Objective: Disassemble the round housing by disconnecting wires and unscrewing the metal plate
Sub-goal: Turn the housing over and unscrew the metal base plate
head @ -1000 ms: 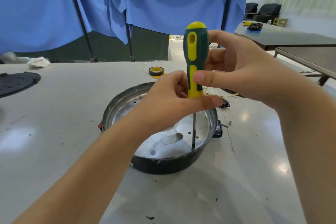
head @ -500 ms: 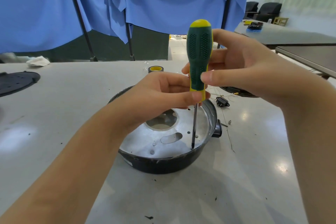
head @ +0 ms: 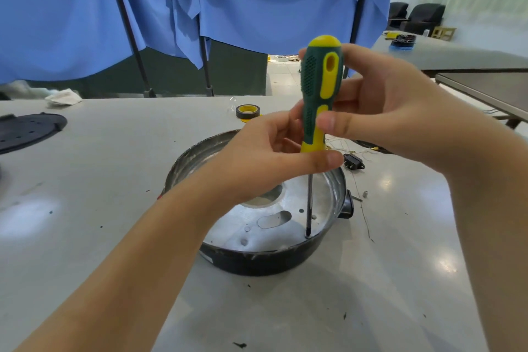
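Note:
The round black housing (head: 257,261) sits on the grey table, with a silvery metal plate (head: 274,233) inside it showing holes and a slot. A green and yellow screwdriver (head: 320,86) stands upright, its shaft tip on the plate near the front right rim. My left hand (head: 265,163) pinches the bottom of the handle between thumb and fingers. My right hand (head: 380,111) grips the handle higher up, thumb across its front. Thin wires (head: 360,151) and a small black connector (head: 353,163) lie just behind the housing on the right.
A roll of black and yellow tape (head: 248,111) lies behind the housing. A black perforated disc (head: 25,130) is at the far left, a white rag (head: 63,97) beyond it. A small white piece (head: 365,194) lies right of the housing. Blue curtains hang behind the table.
The screwdriver handle has turned about its axis, the yellow strip facing a different way. Both hands have shifted their hold slightly; the tip stays at the same spot on the plate.

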The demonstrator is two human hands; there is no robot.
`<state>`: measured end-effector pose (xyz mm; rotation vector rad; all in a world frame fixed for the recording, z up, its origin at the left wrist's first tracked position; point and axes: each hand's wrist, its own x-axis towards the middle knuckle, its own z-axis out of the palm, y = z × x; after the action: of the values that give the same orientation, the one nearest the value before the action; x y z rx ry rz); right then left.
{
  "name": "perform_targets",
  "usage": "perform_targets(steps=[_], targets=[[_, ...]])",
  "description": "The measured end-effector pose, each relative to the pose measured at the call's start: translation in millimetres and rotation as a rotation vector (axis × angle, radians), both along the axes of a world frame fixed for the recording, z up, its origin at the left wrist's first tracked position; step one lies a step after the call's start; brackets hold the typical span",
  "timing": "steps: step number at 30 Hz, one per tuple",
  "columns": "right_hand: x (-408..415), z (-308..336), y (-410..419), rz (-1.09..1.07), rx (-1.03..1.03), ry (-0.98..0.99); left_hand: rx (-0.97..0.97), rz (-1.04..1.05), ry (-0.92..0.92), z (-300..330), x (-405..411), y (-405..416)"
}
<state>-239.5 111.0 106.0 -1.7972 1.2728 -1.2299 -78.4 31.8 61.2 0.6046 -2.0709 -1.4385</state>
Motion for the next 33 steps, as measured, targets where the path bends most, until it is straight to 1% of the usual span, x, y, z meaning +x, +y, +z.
perform_targets(steps=[4, 6, 8, 14, 18, 21, 27, 29, 31, 33], targets=[[-1.0, 1.8, 1.8, 0.026, 0.009, 0.020, 0.041, -0.151, -0.085, 4.1, 9.0, -4.5], [-1.4, 2.1, 2.1, 0.030, 0.007, 0.024, 0.057, -0.205, -0.091, 5.1, 12.3, -6.2], [-1.8, 1.9, 2.6, 0.037, 0.007, 0.021, 0.073, -0.215, -0.073, 5.3, 13.0, -6.6], [-0.6, 2.1, 3.7, 0.080, 0.049, -0.009, 0.054, -0.145, 0.011, 0.4, 8.5, -7.5], [6.2, -0.3, -1.1, -0.039, 0.014, 0.061, 0.008, -0.062, 0.042, -2.7, 2.4, -3.4], [5.7, -0.8, -3.4, -0.119, -0.015, 0.047, -0.014, -0.014, 0.023, -1.7, -0.2, -0.4], [4.0, -0.7, -2.6, -0.047, -0.015, -0.011, -0.004, 0.062, 0.011, -3.3, -4.5, 4.1], [2.6, -0.5, -1.9, -0.006, -0.011, -0.037, 0.015, 0.019, -0.029, -1.8, -4.2, 4.5], [0.6, -0.4, -1.0, 0.024, 0.003, -0.047, 0.046, -0.075, -0.072, -0.7, -1.1, 1.8], [-1.5, -0.7, 0.2, 0.053, 0.014, -0.051, 0.095, -0.167, -0.066, -0.8, 4.0, -3.4]])
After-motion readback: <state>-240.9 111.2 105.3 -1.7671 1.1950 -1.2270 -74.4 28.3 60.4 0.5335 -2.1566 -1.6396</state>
